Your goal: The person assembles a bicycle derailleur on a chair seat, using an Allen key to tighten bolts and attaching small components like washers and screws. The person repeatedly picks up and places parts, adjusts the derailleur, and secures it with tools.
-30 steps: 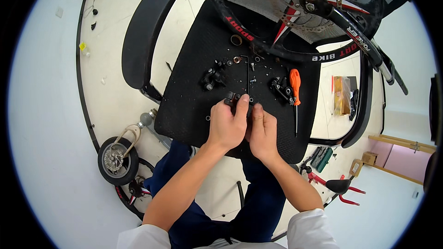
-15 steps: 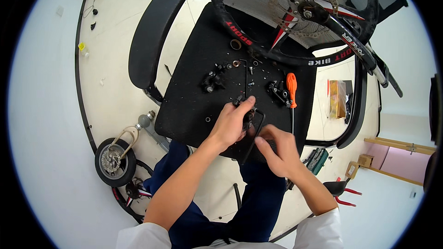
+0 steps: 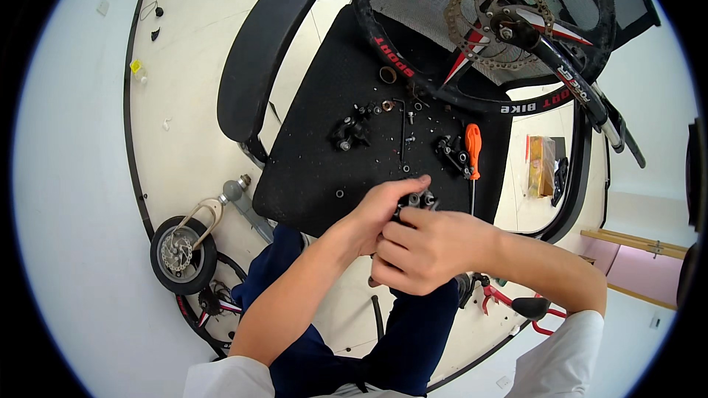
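Note:
My left hand is closed around a black disc brake caliper, low over the front of the black chair seat. My right hand is curled against the caliper, fingers wrapped around a black hex key that is mostly hidden; a dark tip shows below the fist. Beyond my hands lie a second black caliper on the left and another on the right, beside an orange-handled screwdriver. Another L-shaped hex key rests between them, with small bolts and washers around it.
A bicycle wheel with a disc rotor and fork leans on the chair's back. The chair's armrest rises at left. A small wheel stands on the floor at left; a yellow package lies at right.
The right hand has moved up and left onto the caliper and closed over the hex key, which was plainly visible before. The seat and its parts sit slightly further right in view.

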Demonstrator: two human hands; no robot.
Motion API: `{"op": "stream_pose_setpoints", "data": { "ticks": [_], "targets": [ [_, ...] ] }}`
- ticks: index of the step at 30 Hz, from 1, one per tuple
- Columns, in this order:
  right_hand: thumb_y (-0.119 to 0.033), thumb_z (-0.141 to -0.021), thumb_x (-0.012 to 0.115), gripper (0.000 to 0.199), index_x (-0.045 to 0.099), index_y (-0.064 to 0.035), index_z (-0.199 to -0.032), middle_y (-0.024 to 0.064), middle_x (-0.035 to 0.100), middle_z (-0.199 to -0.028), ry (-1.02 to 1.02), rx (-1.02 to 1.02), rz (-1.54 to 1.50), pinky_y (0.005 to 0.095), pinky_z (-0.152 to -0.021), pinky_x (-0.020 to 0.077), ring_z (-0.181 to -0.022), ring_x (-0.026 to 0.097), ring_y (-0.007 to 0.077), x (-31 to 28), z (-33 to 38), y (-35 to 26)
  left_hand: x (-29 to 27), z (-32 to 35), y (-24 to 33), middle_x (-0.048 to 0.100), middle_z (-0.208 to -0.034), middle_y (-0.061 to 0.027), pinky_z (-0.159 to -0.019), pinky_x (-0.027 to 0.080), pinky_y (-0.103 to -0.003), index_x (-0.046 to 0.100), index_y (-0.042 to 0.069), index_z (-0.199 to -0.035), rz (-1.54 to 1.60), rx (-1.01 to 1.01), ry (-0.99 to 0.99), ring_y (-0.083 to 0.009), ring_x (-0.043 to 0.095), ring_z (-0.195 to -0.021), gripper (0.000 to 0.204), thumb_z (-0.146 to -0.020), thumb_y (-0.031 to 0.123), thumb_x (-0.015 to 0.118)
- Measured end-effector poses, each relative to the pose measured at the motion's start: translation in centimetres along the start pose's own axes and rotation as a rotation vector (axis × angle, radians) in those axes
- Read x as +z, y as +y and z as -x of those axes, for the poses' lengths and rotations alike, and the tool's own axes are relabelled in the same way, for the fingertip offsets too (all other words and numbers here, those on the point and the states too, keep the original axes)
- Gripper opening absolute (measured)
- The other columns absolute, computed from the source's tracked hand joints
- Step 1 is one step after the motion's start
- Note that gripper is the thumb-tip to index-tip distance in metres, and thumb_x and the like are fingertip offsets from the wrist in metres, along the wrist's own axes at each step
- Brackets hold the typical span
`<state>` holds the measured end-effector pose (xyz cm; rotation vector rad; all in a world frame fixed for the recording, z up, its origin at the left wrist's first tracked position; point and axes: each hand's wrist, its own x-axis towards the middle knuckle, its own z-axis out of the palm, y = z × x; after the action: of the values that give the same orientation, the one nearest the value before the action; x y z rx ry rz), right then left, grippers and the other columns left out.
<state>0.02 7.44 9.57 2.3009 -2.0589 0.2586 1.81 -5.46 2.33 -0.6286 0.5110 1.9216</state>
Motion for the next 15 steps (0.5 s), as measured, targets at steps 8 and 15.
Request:
{"op": "stream_pose_setpoints", "data": {
  "ticks": [8,15],
  "targets": [
    [-0.024,-0.071,0.08,0.031,0.059,-0.0038,-0.082,0.0061,0.054,-0.078,0.316,0.298,-0.208,0.0338,-0.062,0.0477,-0.07,0.055,0.0207,3.0,-1.0,0.6,-1.9,-0.9,-0.4,0.065,-0.088,-0.0008,-0.068,0.048,-0.027,0.065,0.008,-0.096,0.044,0.216,-0.056,-0.0091,0.06,-0.072,0.038,-0.097,0.045,0.055],
    [-0.016,-0.073,0.077,0.028,0.059,-0.0054,-0.092,0.0108,0.06,-0.097,0.369,0.595,-0.325,0.0384,-0.067,0.0506,-0.083,0.059,0.0283,1.5,-3.4,3.0,-3.6,-3.1,-2.5,0.049,-0.067,0.0024,-0.042,0.035,-0.025,0.055,0.012,-0.089,-0.034,0.377,-0.313,-0.0076,0.043,-0.049,0.022,-0.097,0.032,0.051]
  ]
}}
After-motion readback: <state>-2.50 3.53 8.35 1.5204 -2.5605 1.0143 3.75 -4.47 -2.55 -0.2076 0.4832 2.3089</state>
